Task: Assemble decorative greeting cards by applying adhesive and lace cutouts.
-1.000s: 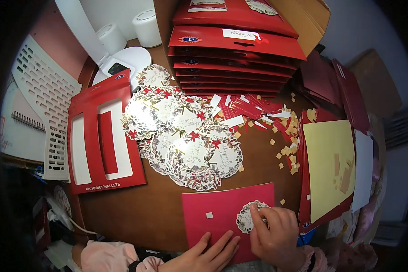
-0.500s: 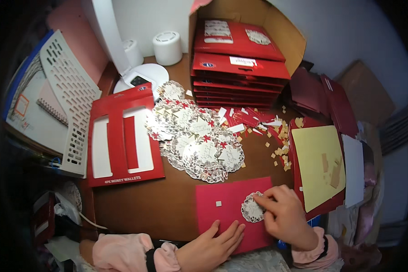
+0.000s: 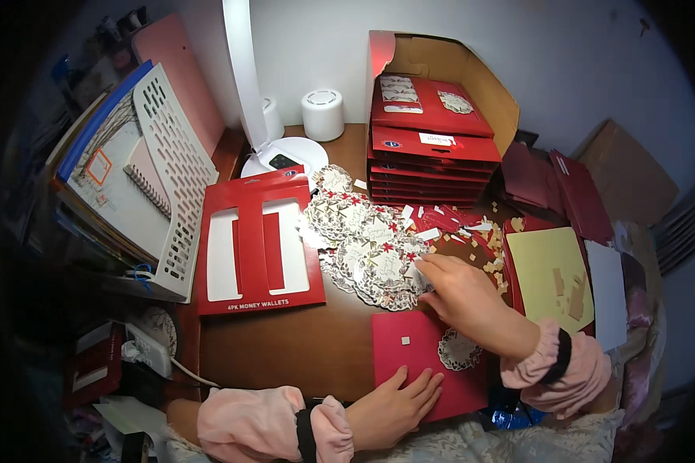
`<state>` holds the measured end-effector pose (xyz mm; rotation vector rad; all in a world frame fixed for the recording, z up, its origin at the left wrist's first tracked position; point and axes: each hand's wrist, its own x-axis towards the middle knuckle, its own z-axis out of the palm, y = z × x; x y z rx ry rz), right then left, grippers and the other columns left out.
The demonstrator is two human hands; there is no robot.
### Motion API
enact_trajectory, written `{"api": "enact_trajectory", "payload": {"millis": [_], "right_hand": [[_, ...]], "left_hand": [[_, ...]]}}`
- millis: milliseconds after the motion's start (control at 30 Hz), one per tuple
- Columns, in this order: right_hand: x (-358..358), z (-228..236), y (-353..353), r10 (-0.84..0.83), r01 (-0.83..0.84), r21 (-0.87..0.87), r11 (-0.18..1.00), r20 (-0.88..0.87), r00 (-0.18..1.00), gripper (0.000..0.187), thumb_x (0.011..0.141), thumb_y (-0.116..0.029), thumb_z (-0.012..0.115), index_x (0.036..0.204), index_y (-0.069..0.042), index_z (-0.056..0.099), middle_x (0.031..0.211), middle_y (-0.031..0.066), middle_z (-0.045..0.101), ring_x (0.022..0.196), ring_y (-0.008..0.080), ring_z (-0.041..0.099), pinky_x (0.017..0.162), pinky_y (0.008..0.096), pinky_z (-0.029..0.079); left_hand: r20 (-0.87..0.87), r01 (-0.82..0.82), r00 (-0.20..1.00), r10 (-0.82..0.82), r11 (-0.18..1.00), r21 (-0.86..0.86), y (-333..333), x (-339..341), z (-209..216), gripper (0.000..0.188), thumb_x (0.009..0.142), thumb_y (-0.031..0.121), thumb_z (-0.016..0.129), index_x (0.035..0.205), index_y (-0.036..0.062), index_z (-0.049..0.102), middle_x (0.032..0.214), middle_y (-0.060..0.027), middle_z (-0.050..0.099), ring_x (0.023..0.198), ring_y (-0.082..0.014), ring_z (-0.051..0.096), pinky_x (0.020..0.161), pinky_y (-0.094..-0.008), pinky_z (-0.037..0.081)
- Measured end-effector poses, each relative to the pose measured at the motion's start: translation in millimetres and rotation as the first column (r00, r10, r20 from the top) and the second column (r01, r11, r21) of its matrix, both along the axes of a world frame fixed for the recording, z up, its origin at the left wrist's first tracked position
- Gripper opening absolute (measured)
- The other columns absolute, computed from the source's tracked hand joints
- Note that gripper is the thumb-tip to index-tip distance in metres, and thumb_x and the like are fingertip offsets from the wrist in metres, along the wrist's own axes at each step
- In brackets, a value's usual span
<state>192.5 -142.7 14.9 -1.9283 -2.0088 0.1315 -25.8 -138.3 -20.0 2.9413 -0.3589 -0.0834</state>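
Observation:
My left hand (image 3: 400, 409) lies flat with fingers stretched on the lower edge of a crimson card (image 3: 394, 366). On the card's right half sits a round wreath cut-out (image 3: 457, 355), partly covered by my right wrist. A small white square pad (image 3: 405, 340) sticks to the left half. Over the right edge of a pile of wreath cut-outs (image 3: 371, 239) is my right hand (image 3: 471, 297). Its fingertips touch or nearly touch the pile, thumb and fingers apart, and no cut-out shows lifted in them.
A cardboard box (image 3: 471, 58) of red packs (image 3: 432, 170) stands behind the pile. Left are a red window sleeve (image 3: 259, 247), a white file rack (image 3: 179, 177) and a lamp base (image 3: 305, 153). Tan paper squares (image 3: 498, 270) and a yellow sheet (image 3: 548, 270) lie right.
My right hand has let go of the wreath cut-out on the card and moved up and left to the pile. My left hand stays on the card. The whole view has shifted.

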Motion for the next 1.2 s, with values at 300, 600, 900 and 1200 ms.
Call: {"api": "enact_trajectory", "payload": {"millis": [300,600,900,1200], "right_hand": [[2,-4,12,0.039,-0.029,-0.142,0.989,0.066,0.997,0.015,0.078,-0.004,0.067,0.092,0.000,0.060,0.088,0.0151,0.067,0.083,0.0359,0.069,0.070,0.0439,0.056],[-22,39,-20,0.016,-0.150,0.354,0.923,0.354,0.935,0.010,0.078,-0.007,0.064,0.088,-0.005,0.064,0.074,0.0043,0.059,0.062,0.0191,0.060,0.058,0.0313,0.048],[-50,41,-112,0.101,-0.221,-0.197,0.955,-0.486,0.868,0.042,0.084,-0.011,0.076,0.122,0.000,0.065,0.116,0.0165,0.067,0.097,0.0291,0.070,0.082,0.0366,0.058],[-29,-2,-120,0.266,-0.334,-0.076,0.939,-0.453,0.851,0.047,0.083,-0.002,0.069,0.129,-0.001,0.059,0.141,0.0209,0.052,0.128,0.0368,0.054,0.104,0.0432,0.048]], "left_hand": [[0.013,-0.010,1.000,0.009,0.999,0.036,-2,-2,-5,0.068,0.090,0.038,0.059,0.144,-0.0020,0.045,0.151,-0.0189,0.043,0.137,-0.0304,0.043,0.105,-0.0472,0.038],[0.020,-0.022,1.000,0.020,0.998,0.058,-2,-5,-4,0.067,0.091,0.038,0.059,0.144,-0.0004,0.046,0.150,-0.0184,0.044,0.138,-0.0300,0.042,0.106,-0.0478,0.037],[0.021,-0.004,1.000,0.006,0.993,-0.116,4,-9,1,0.038,0.091,0.037,0.062,0.101,0.0019,0.068,0.120,-0.0144,0.064,0.129,-0.0286,0.050,0.111,-0.0527,0.035],[0.063,-0.032,0.997,0.049,0.966,-0.258,6,-11,-5,0.036,0.091,0.037,0.063,0.101,0.0019,0.067,0.110,-0.0133,0.064,0.121,-0.0311,0.054,0.112,-0.0538,0.034]]}}
